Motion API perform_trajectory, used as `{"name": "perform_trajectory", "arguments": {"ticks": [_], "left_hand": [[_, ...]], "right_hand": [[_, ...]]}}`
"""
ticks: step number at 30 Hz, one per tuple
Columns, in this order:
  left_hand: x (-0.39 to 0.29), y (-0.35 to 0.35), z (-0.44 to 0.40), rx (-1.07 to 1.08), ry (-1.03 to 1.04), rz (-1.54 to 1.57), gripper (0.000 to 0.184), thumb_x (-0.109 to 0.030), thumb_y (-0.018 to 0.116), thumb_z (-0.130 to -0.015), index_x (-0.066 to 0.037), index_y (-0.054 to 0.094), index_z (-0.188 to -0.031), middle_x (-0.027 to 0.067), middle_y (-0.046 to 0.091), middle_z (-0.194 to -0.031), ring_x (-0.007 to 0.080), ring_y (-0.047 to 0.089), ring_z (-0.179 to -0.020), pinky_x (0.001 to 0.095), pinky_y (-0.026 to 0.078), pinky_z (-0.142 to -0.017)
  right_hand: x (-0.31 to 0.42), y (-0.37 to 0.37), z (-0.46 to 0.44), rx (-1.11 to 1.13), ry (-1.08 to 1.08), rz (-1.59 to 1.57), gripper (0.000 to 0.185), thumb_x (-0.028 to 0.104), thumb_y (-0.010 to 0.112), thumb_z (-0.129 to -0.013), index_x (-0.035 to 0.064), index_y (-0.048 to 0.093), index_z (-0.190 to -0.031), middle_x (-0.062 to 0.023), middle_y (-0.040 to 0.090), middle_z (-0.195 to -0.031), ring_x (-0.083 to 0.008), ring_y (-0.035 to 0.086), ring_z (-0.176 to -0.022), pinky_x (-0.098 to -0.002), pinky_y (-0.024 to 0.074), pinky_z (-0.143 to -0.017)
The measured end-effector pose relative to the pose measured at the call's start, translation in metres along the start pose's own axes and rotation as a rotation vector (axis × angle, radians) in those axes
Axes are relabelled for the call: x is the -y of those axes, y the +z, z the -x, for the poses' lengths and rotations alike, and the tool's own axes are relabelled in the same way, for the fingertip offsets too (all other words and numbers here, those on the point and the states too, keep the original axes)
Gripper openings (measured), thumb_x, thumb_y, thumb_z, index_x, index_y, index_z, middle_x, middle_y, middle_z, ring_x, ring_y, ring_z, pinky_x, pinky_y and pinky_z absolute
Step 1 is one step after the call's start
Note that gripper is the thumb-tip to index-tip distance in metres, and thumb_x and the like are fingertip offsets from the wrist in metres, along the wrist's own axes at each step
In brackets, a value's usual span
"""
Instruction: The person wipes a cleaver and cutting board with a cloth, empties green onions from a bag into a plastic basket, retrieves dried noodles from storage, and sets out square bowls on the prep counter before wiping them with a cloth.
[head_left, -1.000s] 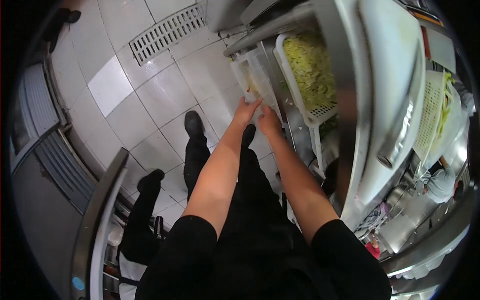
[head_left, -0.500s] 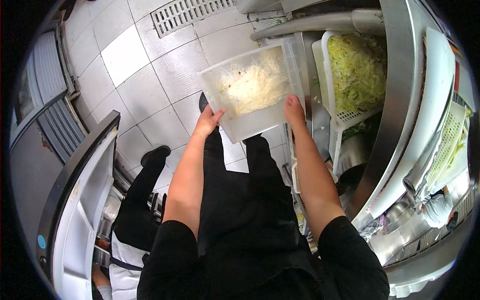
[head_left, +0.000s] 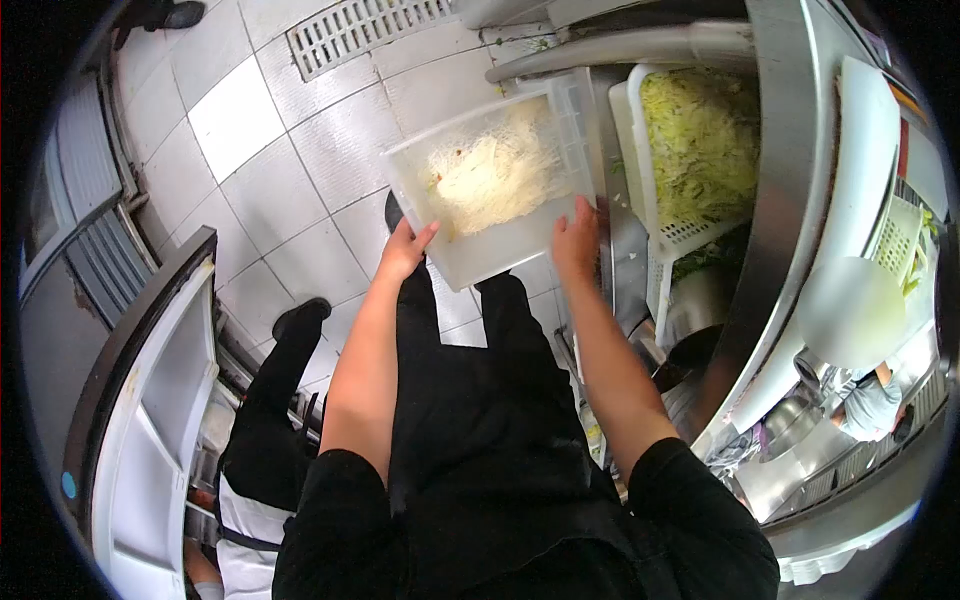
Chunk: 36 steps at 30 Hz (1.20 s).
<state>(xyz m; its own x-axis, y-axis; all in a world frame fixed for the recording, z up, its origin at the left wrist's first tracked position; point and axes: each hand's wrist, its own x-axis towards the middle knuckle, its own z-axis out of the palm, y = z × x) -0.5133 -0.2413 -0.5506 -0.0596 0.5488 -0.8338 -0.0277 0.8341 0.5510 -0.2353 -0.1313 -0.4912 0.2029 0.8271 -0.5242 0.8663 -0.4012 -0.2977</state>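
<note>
A translucent white plastic tub (head_left: 470, 268) is held out in front of my legs, above the tiled floor. Inside it lies a heap of pale, thin strands that look like noodles (head_left: 495, 185). My left hand (head_left: 405, 248) grips the tub's near left side, its thumb over the rim. On the near right side my right hand (head_left: 576, 240) is closed over the rim, with some fingers hidden by the wall. To the right of the tub is a white perforated basket (head_left: 640, 150) full of shredded green-yellow vegetable, probably cabbage (head_left: 700, 145).
A steel counter edge (head_left: 790, 200) curves along the right, with a metal pot (head_left: 697, 305) below it. On the left an open white-lined door (head_left: 150, 440) stands near a co-worker's leg (head_left: 265, 395). A drain grate (head_left: 365, 35) lies in the floor ahead.
The tub has shifted slightly left in view, along with the surroundings. My right hand has moved a little lower on the rim. Another person's shoe shows more fully at the top left.
</note>
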Motion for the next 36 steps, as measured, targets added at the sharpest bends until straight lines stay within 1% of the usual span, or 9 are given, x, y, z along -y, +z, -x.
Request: {"name": "perform_trajectory", "arguments": {"ticks": [3,6,12,17,20,22,24,31,36], "left_hand": [[0.016,0.003,-0.007,0.024,-0.032,-0.017,0.065,-0.052,0.060,-0.093,-0.002,0.046,-0.133,0.0117,0.065,-0.110,0.0194,0.062,-0.088,0.0293,0.053,-0.066],[0.003,0.008,-0.002,0.029,-0.028,-0.031,0.070,-0.054,0.060,-0.092,-0.001,0.045,-0.135,0.0136,0.065,-0.110,0.0208,0.063,-0.088,0.0305,0.054,-0.066],[-0.062,0.092,-0.047,0.159,0.072,-0.312,0.067,-0.061,0.058,-0.089,0.005,0.057,-0.099,0.0153,0.067,-0.079,0.0242,0.065,-0.065,0.0363,0.051,-0.063],[-0.106,0.135,-0.027,0.475,0.113,-0.821,0.073,-0.071,0.046,-0.088,0.000,0.063,-0.088,0.0183,0.067,-0.080,0.0310,0.066,-0.073,0.0422,0.050,-0.073],[-0.018,0.075,-0.054,0.604,1.162,-1.119,0.052,-0.048,0.040,-0.099,-0.002,0.064,-0.104,0.0222,0.067,-0.103,0.0391,0.063,-0.097,0.0477,0.047,-0.091],[-0.005,0.046,-0.044,0.769,0.429,-1.749,0.042,-0.035,0.042,-0.098,-0.007,0.063,-0.122,0.0208,0.061,-0.124,0.0376,0.056,-0.118,0.0474,0.045,-0.098],[-0.047,0.064,0.006,0.733,0.166,-1.632,0.041,-0.034,0.043,-0.098,-0.007,0.062,-0.122,0.0197,0.062,-0.124,0.0359,0.056,-0.117,0.0460,0.045,-0.098],[-0.147,0.200,0.206,1.019,0.223,-1.394,0.038,-0.032,0.048,-0.098,-0.007,0.061,-0.124,0.0160,0.062,-0.121,0.0300,0.057,-0.113,0.0409,0.046,-0.095],[-0.173,0.269,0.354,1.269,0.328,-1.355,0.037,-0.030,0.052,-0.098,-0.006,0.059,-0.126,0.0133,0.062,-0.120,0.0257,0.058,-0.110,0.0373,0.047,-0.094]], "right_hand": [[0.008,0.000,0.025,-0.350,-0.336,0.213,0.059,0.017,0.060,-0.084,0.0002,0.043,-0.137,-0.0245,0.048,-0.139,-0.0382,0.046,-0.130,-0.0478,0.0362,-0.108],[-0.003,0.001,0.020,-0.149,0.065,0.228,0.069,0.021,0.059,-0.084,-0.0018,0.035,-0.144,-0.0229,0.043,-0.144,-0.0399,0.040,-0.133,-0.0480,0.0303,-0.112],[-0.001,-0.013,0.031,-0.048,0.074,0.261,0.077,0.022,0.064,-0.080,-0.0001,0.033,-0.147,-0.0193,0.040,-0.148,-0.0370,0.038,-0.135,-0.0452,0.0308,-0.111],[-0.053,-0.016,0.104,0.110,0.038,0.219,0.069,0.024,0.059,-0.086,0.0045,0.033,-0.148,-0.0226,0.030,-0.152,-0.0373,0.037,-0.137,-0.0481,0.0312,-0.113],[-0.084,-0.069,0.193,0.379,0.270,-0.086,0.063,0.031,0.052,-0.090,0.0087,0.035,-0.147,-0.0204,0.039,-0.149,-0.0355,0.043,-0.133,-0.0455,0.0386,-0.108],[-0.140,-0.051,0.248,0.295,0.213,-0.107,0.056,0.031,0.048,-0.090,0.0096,0.044,-0.141,-0.0195,0.058,-0.131,-0.0338,0.056,-0.121,-0.0455,0.0441,-0.102],[-0.164,-0.110,0.305,0.463,0.361,-0.121,0.051,0.029,0.049,-0.089,0.0096,0.050,-0.136,-0.0182,0.065,-0.119,-0.0358,0.063,-0.109,-0.0461,0.0490,-0.093],[-0.281,-0.023,0.500,-0.145,0.840,-0.395,0.037,0.035,0.054,-0.087,0.0069,0.068,-0.107,-0.0195,0.068,-0.104,-0.0362,0.066,-0.099,-0.0511,0.0513,-0.085],[-0.287,0.074,0.592,0.095,0.873,-0.651,0.035,0.038,0.056,-0.086,0.0074,0.070,-0.099,-0.0165,0.069,-0.101,-0.0324,0.067,-0.095,-0.0496,0.0527,-0.079]]}}
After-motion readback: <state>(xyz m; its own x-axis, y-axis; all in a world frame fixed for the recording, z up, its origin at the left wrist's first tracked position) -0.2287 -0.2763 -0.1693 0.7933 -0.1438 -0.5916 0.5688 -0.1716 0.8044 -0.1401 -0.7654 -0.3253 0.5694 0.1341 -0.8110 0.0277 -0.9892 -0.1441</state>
